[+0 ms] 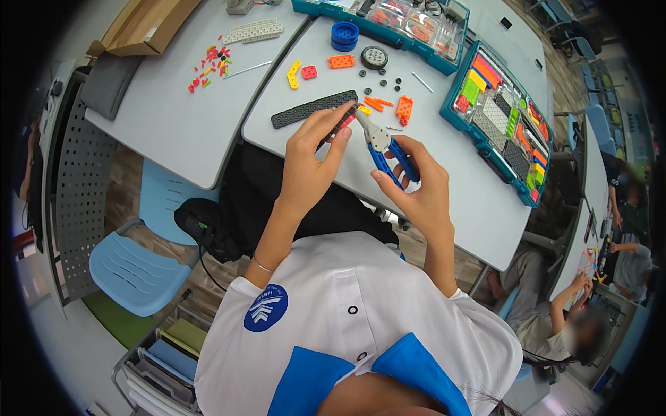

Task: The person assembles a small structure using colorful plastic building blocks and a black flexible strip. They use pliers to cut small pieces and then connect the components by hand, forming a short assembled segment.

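Note:
My left hand (312,152) pinches a small dark building piece with red parts (343,123) between thumb and fingers. In my right hand (427,184) are pliers (379,139) with a grey head and blue handles, and their tip meets the held piece. A long black perforated plate (295,115) lies just beyond my left hand. Past the pliers are orange strips (374,104), a yellow piece (365,109) partly hidden, and an orange perforated block (404,107). My fingers hide part of the dark piece.
Blue wheel rims (345,35), a black-tyred wheel (374,57) and a yellow angled piece (294,75) lie farther back. A teal case (451,104) of colourful parts stands right, another teal case (319,10) behind. Small pegs (211,64) cover part of the left table. A person (565,326) sits at right.

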{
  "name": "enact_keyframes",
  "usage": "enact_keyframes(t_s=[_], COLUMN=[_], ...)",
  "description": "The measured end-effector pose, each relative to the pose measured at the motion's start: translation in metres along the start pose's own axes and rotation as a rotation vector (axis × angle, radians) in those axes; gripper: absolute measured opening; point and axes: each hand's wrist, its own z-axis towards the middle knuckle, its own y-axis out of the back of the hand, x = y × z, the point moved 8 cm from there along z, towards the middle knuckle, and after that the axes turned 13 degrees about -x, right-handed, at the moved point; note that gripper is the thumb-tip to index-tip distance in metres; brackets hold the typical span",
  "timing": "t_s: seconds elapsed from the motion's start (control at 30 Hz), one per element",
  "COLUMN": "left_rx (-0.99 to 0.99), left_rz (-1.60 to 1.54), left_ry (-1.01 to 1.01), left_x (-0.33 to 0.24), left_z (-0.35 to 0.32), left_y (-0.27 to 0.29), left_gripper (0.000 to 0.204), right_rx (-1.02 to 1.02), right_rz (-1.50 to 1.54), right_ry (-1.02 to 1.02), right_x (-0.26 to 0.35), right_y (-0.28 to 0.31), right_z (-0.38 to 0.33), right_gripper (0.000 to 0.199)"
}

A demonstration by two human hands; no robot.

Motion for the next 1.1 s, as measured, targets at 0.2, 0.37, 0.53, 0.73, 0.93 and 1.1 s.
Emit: enact_keyframes(t_s=[0.2, 0.37, 0.53, 0.73, 0.93, 1.1], left_rx=[-0.025, -0.073, -0.374, -0.389, -0.21, -0.111], left_rz=[0.034, 0.035, 0.185, 0.069, -0.065, -0.023], left_ry=[0.015, -0.059, -0.013, 0.068, 0.223, 0.296], left_x=[0.0, -0.003, 0.015, 0.026, 0.042, 0.053], left_z=[0.006, 0.004, 0.012, 0.035, 0.019, 0.008], left_y=[0.007, 0.012, 0.044, 0.081, 0.042, 0.03], left_gripper=[0.031, 0.026, 0.025, 0.026, 0.028, 0.027], right_rx=[0.041, 0.203, 0.287, 0.091, -0.039, -0.037], right_rz=[0.082, 0.514, 0.707, 0.471, -0.348, -0.43], right_ry=[-0.028, -0.414, -0.515, -0.491, -0.051, 0.001], right_x=[-0.011, -0.019, -0.018, -0.058, -0.045, -0.035], right_y=[-0.007, -0.017, -0.021, 0.005, 0.013, 0.015], right_z=[-0.007, -0.02, -0.027, -0.026, -0.003, 0.0], right_gripper=[0.051, 0.047, 0.046, 0.045, 0.051, 0.055])
